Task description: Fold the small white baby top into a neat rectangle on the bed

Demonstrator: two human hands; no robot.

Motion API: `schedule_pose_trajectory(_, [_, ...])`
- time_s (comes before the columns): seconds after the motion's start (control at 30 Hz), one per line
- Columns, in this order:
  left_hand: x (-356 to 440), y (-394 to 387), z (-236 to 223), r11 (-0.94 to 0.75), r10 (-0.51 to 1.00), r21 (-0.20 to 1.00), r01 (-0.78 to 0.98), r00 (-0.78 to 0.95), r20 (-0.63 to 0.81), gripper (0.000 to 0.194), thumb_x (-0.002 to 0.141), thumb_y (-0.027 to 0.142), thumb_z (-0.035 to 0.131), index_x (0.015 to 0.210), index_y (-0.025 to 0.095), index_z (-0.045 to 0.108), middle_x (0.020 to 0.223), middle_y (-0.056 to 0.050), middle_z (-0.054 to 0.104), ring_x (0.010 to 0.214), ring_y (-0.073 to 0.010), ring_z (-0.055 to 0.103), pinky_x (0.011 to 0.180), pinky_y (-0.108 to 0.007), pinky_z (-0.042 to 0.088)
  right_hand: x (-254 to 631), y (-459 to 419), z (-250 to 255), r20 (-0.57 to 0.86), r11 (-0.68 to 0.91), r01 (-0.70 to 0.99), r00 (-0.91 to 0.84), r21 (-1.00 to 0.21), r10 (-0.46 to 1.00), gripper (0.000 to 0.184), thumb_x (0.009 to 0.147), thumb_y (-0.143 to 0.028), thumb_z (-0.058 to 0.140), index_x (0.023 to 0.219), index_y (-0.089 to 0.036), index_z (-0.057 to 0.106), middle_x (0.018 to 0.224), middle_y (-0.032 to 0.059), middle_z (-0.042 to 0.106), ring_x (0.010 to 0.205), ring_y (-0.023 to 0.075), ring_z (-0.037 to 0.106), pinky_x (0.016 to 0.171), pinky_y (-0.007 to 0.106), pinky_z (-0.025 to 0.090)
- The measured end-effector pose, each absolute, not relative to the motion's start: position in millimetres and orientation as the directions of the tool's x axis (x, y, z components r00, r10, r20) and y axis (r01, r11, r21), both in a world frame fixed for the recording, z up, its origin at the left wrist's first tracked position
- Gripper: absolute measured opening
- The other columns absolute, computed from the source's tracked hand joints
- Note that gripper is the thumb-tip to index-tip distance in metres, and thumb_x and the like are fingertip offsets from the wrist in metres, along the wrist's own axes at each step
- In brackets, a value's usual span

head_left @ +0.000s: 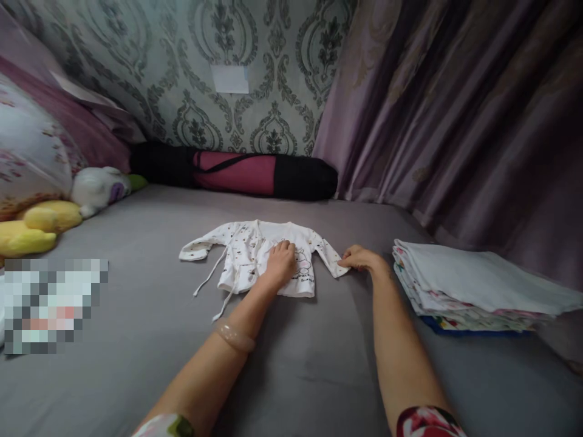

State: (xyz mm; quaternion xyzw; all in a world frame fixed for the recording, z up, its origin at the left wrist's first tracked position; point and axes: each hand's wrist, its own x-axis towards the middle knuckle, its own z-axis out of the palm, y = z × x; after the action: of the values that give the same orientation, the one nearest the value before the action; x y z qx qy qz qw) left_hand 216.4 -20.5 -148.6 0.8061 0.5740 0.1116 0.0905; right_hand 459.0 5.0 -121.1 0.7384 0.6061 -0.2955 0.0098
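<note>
Left hand (281, 262) atop shirt (246, 250), right (361, 258) pinching cuff (339, 271)

Purple curtains (401, 91) hang beside a damask-patterned wall (177, 48).

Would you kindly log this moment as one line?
left hand: on white shirt; right hand: at sleeve cuff; shirt: spread flat; cloth stack: right

A small white printed shirt (241, 252) lies spread flat, sleeves out, ties hanging loose.
</note>
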Motion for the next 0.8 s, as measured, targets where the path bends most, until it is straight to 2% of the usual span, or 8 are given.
schedule_pose_trajectory(0.13, [212.8, -18.2, -161.3, -0.355, 0.935, 0.310, 0.882, 0.332, 0.127, 0.042, 0.081, 0.009, 0.041, 0.122, 0.016, 0.048, 0.134, -0.015, 0.048, 0.126, -0.0250, 0.043, 0.105, -0.040, 0.034, 471.9, 11.6, -126.5, -0.307, -0.293, 0.780, 0.136, -0.553, 0.942, 0.002, 0.067, -0.017, 0.063, 0.067, -0.016, 0.064, 0.051, -0.0042, 0.053, 0.048, 0.0085, 0.046, 0.045, 0.019, 0.032])
schedule_pose_trajectory(0.2, [211.5, -16.3, -164.7, -0.360, 0.933, 0.319, 0.877, 0.333, 0.136, 0.044, 0.080, 0.008, 0.041, 0.123, 0.016, 0.048, 0.135, -0.014, 0.048, 0.127, -0.0247, 0.043, 0.105, -0.039, 0.033, 480.7, 17.1, -131.6, -0.148, -0.301, 0.683, 0.274, -0.665, 0.950, 0.010, 0.071, -0.020, 0.061, 0.076, -0.015, 0.067, 0.058, -0.0018, 0.059, 0.053, 0.0105, 0.053, 0.048, 0.019, 0.037])
schedule_pose_trajectory(0.27, [210.7, -15.1, -166.8, -0.364, 0.931, 0.326, 0.873, 0.334, 0.146, 0.046, 0.079, 0.008, 0.041, 0.124, 0.016, 0.047, 0.135, -0.014, 0.048, 0.127, -0.0250, 0.043, 0.105, -0.039, 0.033, 488.6, 22.4, -138.6, -0.017, -0.290, 0.624, 0.405, -0.726, 0.914, 0.020, 0.075, -0.026, 0.058, 0.088, -0.013, 0.068, 0.066, 0.0015, 0.063, 0.061, 0.0136, 0.059, 0.053, 0.020, 0.043])
schedule_pose_trajectory(0.33, [209.8, -14.7, -167.7, -0.371, 0.928, 0.340, 0.864, 0.336, 0.161, 0.046, 0.079, 0.007, 0.041, 0.123, 0.016, 0.048, 0.133, -0.014, 0.049, 0.126, -0.0243, 0.044, 0.105, -0.038, 0.034, 493.2, 25.6, -145.3, 0.020, -0.305, 0.634, 0.451, -0.711, 0.892, 0.032, 0.078, -0.033, 0.058, 0.101, -0.012, 0.066, 0.074, 0.0048, 0.067, 0.067, 0.0166, 0.062, 0.058, 0.023, 0.047])
schedule_pose_trajectory(0.43, [207.9, -15.2, -167.5, -0.364, 0.930, 0.361, 0.859, 0.311, 0.197, 0.039, 0.084, 0.011, 0.039, 0.122, 0.018, 0.048, 0.130, -0.013, 0.050, 0.122, -0.0236, 0.047, 0.103, -0.037, 0.037, 491.4, 25.1, -149.4, -0.007, -0.309, 0.713, 0.393, -0.629, 0.920, 0.052, 0.078, -0.036, 0.062, 0.123, -0.011, 0.057, 0.098, 0.0115, 0.069, 0.086, 0.0205, 0.065, 0.073, 0.028, 0.050])
schedule_pose_trajectory(0.57, [204.1, -16.0, -167.0, -0.319, 0.941, 0.335, 0.887, 0.256, 0.219, 0.037, 0.085, 0.017, 0.042, 0.121, 0.016, 0.049, 0.132, -0.016, 0.048, 0.126, -0.0271, 0.043, 0.106, -0.041, 0.034, 482.8, 19.1, -145.1, -0.013, -0.212, 0.797, 0.248, -0.566, 0.969, 0.067, 0.073, -0.019, 0.063, 0.138, -0.012, 0.045, 0.127, 0.0153, 0.059, 0.113, 0.0221, 0.058, 0.094, 0.029, 0.044])
schedule_pose_trajectory(0.67, [201.4, -15.5, -166.9, -0.306, 0.948, 0.317, 0.898, 0.254, 0.193, 0.041, 0.080, 0.012, 0.044, 0.121, 0.017, 0.050, 0.130, -0.014, 0.050, 0.128, -0.0271, 0.041, 0.106, -0.042, 0.033, 485.1, 17.2, -143.6, -0.019, -0.175, 0.814, 0.198, -0.554, 0.980, 0.066, 0.073, -0.009, 0.056, 0.137, -0.012, 0.046, 0.129, 0.0135, 0.059, 0.114, 0.0203, 0.058, 0.095, 0.028, 0.044])
schedule_pose_trajectory(0.8, [200.0, -14.8, -165.4, -0.297, 0.952, 0.320, 0.900, 0.256, 0.166, 0.044, 0.079, 0.010, 0.042, 0.122, 0.014, 0.050, 0.132, -0.016, 0.049, 0.128, -0.0274, 0.041, 0.107, -0.042, 0.032, 497.5, 18.5, -148.6, -0.008, -0.223, 0.834, 0.254, -0.505, 0.967, 0.059, 0.075, -0.008, 0.052, 0.133, -0.009, 0.051, 0.120, 0.0137, 0.064, 0.107, 0.0205, 0.062, 0.090, 0.027, 0.046])
